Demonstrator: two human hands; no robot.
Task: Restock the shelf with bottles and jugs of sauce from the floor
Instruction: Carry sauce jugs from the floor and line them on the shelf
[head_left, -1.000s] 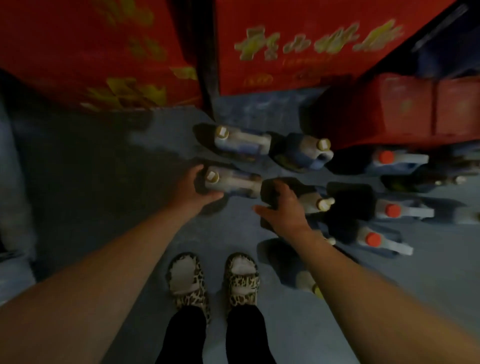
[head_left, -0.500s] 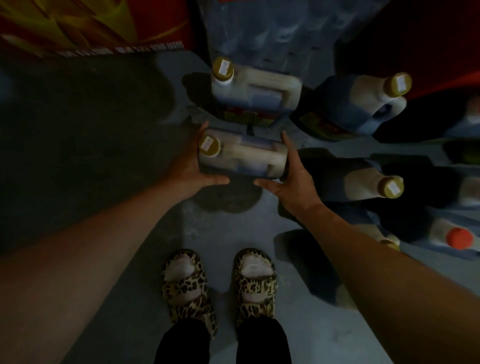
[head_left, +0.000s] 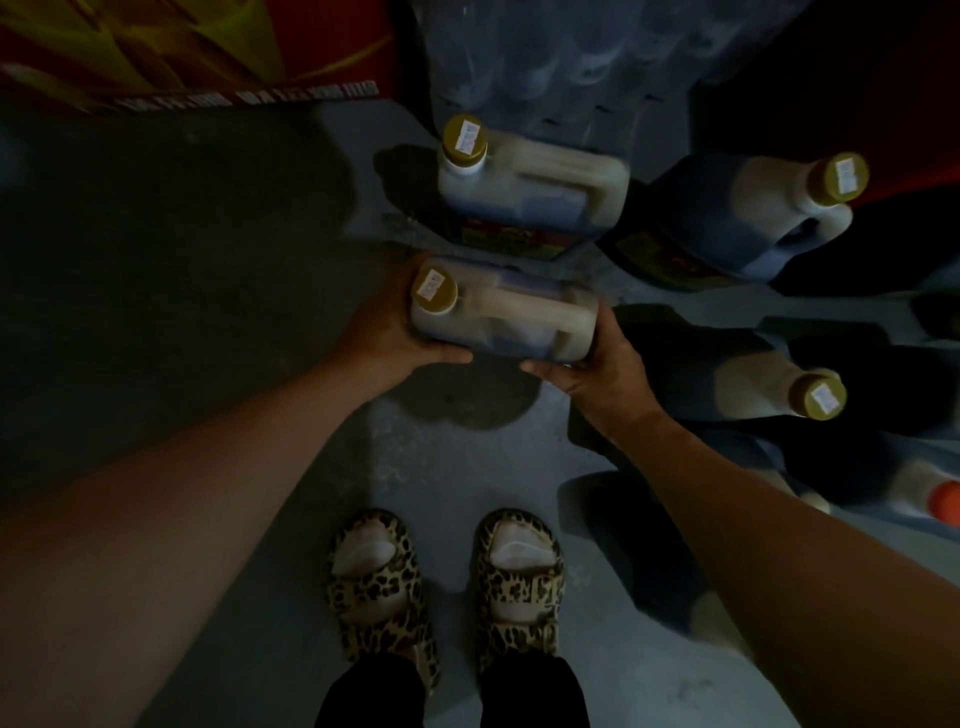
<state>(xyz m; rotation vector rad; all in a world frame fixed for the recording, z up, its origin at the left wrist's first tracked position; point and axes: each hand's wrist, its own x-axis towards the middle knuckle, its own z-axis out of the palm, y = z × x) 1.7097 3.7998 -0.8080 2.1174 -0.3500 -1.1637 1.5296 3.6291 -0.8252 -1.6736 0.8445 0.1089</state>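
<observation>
Hands clasp one gold-capped sauce jug (head_left: 511, 325) between them, left hand (head_left: 387, 332) gripping its cap end, right hand (head_left: 605, 371) its handle end, cap sticker unreadable.

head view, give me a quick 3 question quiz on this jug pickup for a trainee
1. True or false: only one hand is on the held jug.
2. Multiple choice: what colour is the cap of the held jug? A) orange B) gold C) white
3. Fill in: the left hand grips the jug at the end with the ____.

Key
1. False: the left hand grips the cap end and the right hand grips the opposite end.
2. B. An orange cap shows only on another bottle at the right edge.
3. cap
</observation>
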